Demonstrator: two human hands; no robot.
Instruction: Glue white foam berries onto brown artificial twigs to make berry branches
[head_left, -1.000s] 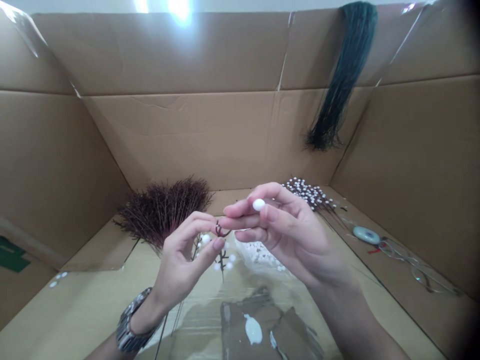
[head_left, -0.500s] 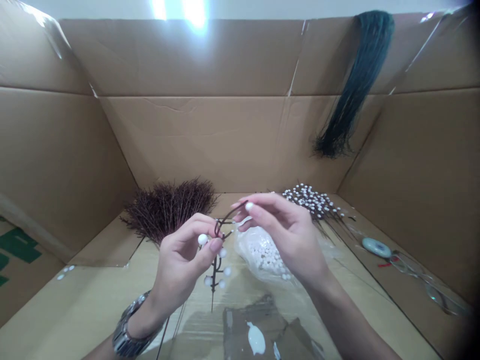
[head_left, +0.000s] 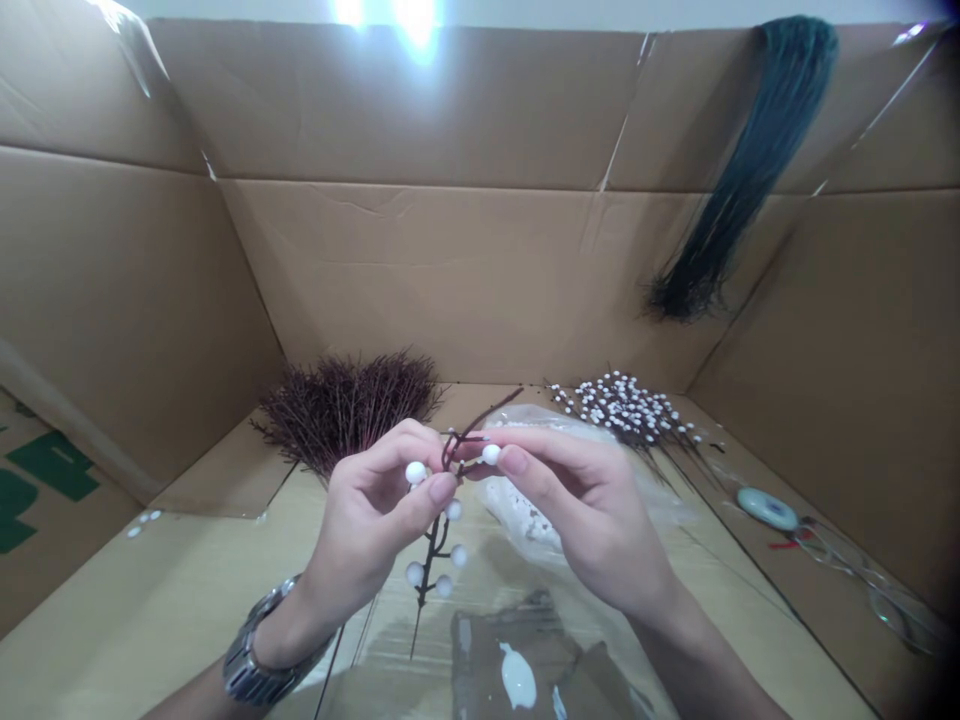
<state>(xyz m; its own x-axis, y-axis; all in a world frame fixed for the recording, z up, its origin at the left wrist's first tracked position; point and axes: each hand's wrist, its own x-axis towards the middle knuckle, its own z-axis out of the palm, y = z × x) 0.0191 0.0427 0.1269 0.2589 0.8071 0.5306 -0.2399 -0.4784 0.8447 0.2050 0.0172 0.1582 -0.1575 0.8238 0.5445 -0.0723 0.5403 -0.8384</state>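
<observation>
My left hand (head_left: 371, 525), with a metal watch (head_left: 255, 665) on the wrist, pinches a thin dark twig (head_left: 433, 545) that carries several white beads. The twig's top end sticks up past my fingers toward the back wall. My right hand (head_left: 585, 515) pinches a single white bead (head_left: 490, 454) against a side tip of the twig, right beside my left fingers. Both hands hover above the cardboard floor (head_left: 150, 610), over a clear bag of white beads (head_left: 525, 510).
A pile of bare dark twigs (head_left: 349, 405) lies at the back left. Beaded twigs (head_left: 630, 410) lie at the back right. A dark green bundle (head_left: 742, 160) hangs on the right wall. A blob of white glue (head_left: 517, 675) sits on plastic below. A small round object (head_left: 765, 508) and wire (head_left: 862, 575) lie far right.
My right hand came down from higher up and brought the white bead onto the twig tip. The left hand kept hold of the twig. The view shifted slightly left.
</observation>
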